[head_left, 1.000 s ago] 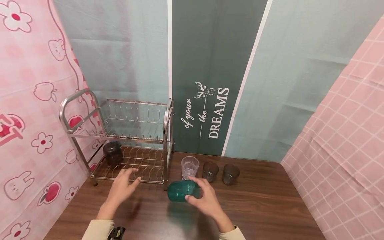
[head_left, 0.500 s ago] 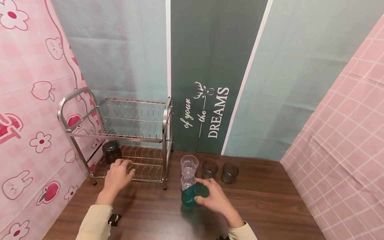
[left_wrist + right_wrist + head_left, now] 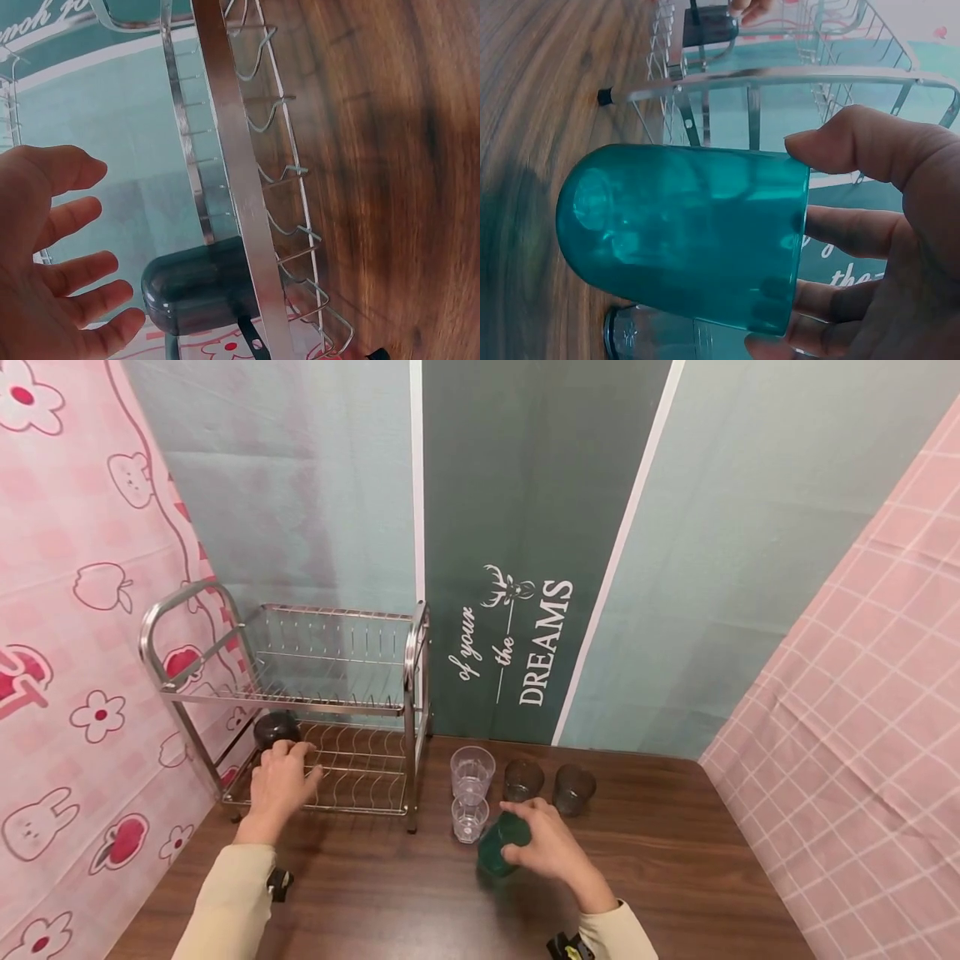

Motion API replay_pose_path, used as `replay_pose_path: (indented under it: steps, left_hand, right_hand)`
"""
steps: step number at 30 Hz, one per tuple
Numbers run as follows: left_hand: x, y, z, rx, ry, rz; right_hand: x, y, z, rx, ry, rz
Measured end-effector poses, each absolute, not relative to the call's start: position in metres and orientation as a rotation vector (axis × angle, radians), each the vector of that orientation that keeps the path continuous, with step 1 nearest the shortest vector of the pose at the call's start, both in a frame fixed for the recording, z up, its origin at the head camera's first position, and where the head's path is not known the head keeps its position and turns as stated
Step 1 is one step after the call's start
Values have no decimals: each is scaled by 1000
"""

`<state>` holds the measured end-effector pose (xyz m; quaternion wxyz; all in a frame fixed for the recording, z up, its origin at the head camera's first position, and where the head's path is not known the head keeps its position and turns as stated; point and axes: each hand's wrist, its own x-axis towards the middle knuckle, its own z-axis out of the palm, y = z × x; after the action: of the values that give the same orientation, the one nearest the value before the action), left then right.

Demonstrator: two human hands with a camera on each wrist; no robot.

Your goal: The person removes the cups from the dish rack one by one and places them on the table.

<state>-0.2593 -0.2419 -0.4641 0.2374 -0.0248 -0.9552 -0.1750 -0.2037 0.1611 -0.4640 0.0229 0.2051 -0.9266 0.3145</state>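
My right hand [image 3: 551,843] grips a teal see-through cup [image 3: 498,847] by its rim. Thumb and fingers lie on opposite sides of the rim, and the rounded base [image 3: 585,210] points down at the table. Just left of the cup stands a small clear glass [image 3: 470,820]. My left hand [image 3: 276,787] reaches in front of the rack's lower shelf with nothing in it, its fingers spread and loosely bent. Beyond those fingers a dark see-through cup [image 3: 199,289] stands upside down at the shelf's left end, and the hand partly hides it in the head view.
The two-tier metal dish rack [image 3: 408,718] stands at the left of the wooden table [image 3: 675,868]. Behind the small glass is a taller clear cup [image 3: 472,768]. Two dark glasses [image 3: 522,779] stand side by side to its right. Patterned cloths hang around the table.
My right hand has carried the teal cup to the right and turned it from lying sideways to base down. The left hand has moved left, toward the dark cup on the rack.
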Motion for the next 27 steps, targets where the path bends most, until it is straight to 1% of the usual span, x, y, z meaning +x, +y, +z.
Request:
replay_pose_path:
  steps: [13, 27]
  left_hand:
    - [-278, -251, -462, -11, -2543, -487]
    - [-298, -263, -459, 58, -2473, -522]
  right_hand:
    - [-221, 167, -467, 514, -2883, 756]
    - [-237, 169, -473, 419, -2922, 695]
